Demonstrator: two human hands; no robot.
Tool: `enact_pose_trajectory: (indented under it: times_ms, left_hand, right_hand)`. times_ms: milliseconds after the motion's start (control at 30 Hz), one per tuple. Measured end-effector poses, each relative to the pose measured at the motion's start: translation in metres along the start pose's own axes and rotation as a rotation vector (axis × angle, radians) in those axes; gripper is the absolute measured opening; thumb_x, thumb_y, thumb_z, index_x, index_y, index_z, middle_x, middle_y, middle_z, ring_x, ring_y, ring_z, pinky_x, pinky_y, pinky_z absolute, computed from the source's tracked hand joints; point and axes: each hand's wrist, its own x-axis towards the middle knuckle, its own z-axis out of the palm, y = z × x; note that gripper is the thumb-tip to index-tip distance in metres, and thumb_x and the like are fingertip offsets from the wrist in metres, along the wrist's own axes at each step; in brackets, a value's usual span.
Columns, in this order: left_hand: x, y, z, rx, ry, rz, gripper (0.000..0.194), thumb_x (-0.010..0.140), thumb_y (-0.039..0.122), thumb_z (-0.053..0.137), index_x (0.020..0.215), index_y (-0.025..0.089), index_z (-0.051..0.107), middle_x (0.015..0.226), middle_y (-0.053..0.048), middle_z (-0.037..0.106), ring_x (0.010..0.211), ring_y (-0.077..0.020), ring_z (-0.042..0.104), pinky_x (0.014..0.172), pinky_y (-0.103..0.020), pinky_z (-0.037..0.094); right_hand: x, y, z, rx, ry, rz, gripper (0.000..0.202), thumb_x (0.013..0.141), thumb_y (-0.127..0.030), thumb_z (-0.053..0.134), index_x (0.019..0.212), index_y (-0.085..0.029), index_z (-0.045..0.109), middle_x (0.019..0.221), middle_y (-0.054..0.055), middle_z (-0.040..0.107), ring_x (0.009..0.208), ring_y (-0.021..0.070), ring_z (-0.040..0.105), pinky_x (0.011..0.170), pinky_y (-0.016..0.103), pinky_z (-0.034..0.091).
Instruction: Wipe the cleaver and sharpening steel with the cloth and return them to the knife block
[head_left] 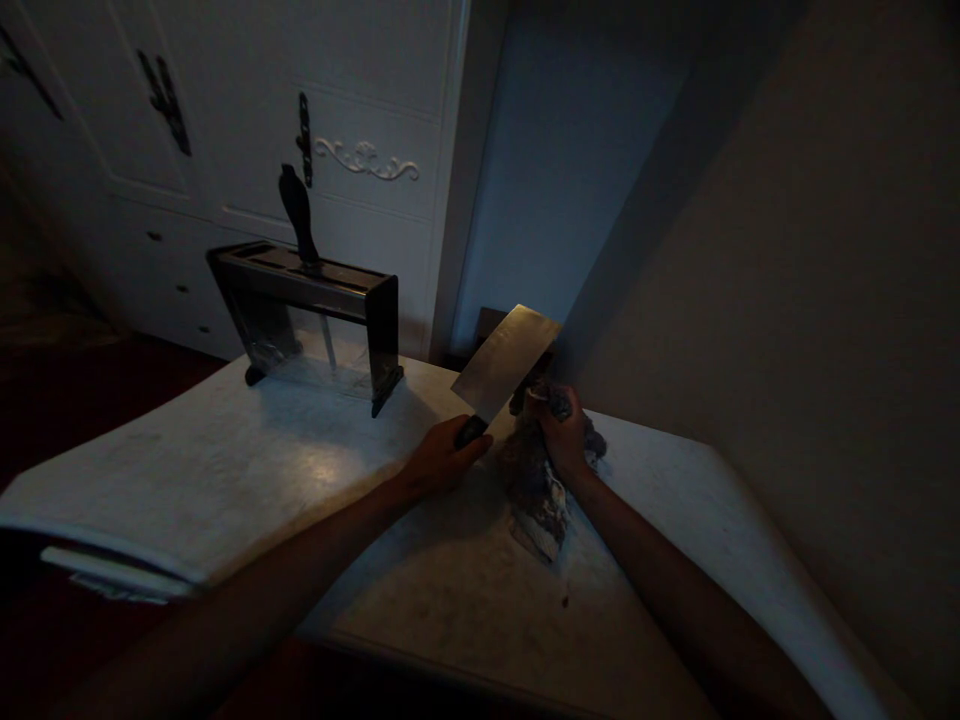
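Over in the left half of the frame stands the knife block (304, 287), a dark box frame on little feet with see-through sides, and one knife (297, 215) is sitting in it, its curvy black handle poking up from the top and a narrow strip showing through the clear panel below. It rests on a pale table (300, 460), the top mottled like marble and catching a warm gleam of light left of centre. Now to the middle of the frame: here's the cleaver (506, 362), a broad, flat rectangle of metal with a dull golden sheen, tilted up toward the right, its short black handle at the lower end. The left hand (442, 455) has that handle, fingers wrapped round it and thumb laid along it. Just right of centre, the right hand (562, 435) is bunched tight on a grey cloth (536, 490), rumpled and fuzzy, spilling down onto the table to a paler, creased end. The cloth's upper folds come right up by the blade's lower right edge; whether they touch, I cannot tell in this gloom. Behind it all, upper left, a white cabinet (375, 80) shows dark handles and a raised scroll ornament.
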Motion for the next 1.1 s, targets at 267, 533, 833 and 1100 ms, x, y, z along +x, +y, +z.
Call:
enact_pose_trajectory:
  times_ms: [267, 533, 833, 1100]
  left_hand:
    - [0.0, 0.007, -0.005, -0.517, -0.223, -0.197, 0.053, 0.075, 0.067, 0.06, 0.066, 0.02, 0.036, 0.049, 0.008, 0.037, 0.034, -0.0059, 0.037, 0.033, -0.02, 0.025]
    - [-0.001, 0.01, -0.018, -0.977, -0.547, -0.443, 0.041, 0.089, 0.045, 0.049, 0.064, 0.021, 0.027, 0.044, 0.009, 0.02, 0.031, -0.0048, 0.017, 0.029, -0.016, 0.014]
    - [0.005, -0.008, -0.015, -1.106, -0.73, -0.551, 0.05, 0.078, 0.035, 0.059, 0.05, 0.021, 0.019, 0.038, 0.008, 0.017, 0.028, -0.0043, 0.018, 0.024, -0.016, 0.016]
    - [0.006, -0.019, -0.014, -1.171, -0.884, -0.52, 0.046, 0.076, 0.036, 0.057, 0.045, 0.02, 0.027, 0.037, 0.008, 0.014, 0.027, -0.0045, 0.013, 0.022, -0.016, 0.012]
  right_hand:
    - [-0.004, -0.002, 0.002, -0.014, -0.018, -0.04, 0.04, 0.071, -0.055, 0.07, 0.088, -0.022, 0.056, 0.078, -0.001, 0.061, 0.073, 0.0188, 0.058, 0.068, 0.031, 0.047]
    - [-0.008, -0.009, 0.007, -0.063, 0.174, -0.058, 0.044, 0.07, -0.054, 0.07, 0.097, -0.023, 0.053, 0.087, 0.001, 0.061, 0.078, 0.0187, 0.058, 0.071, 0.03, 0.047]
    - [-0.024, -0.026, 0.014, -0.143, 0.104, -0.415, 0.031, 0.081, -0.04, 0.066, 0.106, -0.023, 0.057, 0.103, 0.006, 0.065, 0.093, 0.0231, 0.063, 0.082, 0.037, 0.051]
    - [-0.041, -0.035, 0.016, -0.21, -0.331, -0.885, 0.032, 0.09, -0.016, 0.056, 0.122, -0.023, 0.058, 0.12, 0.012, 0.065, 0.115, 0.0254, 0.06, 0.096, 0.045, 0.05]
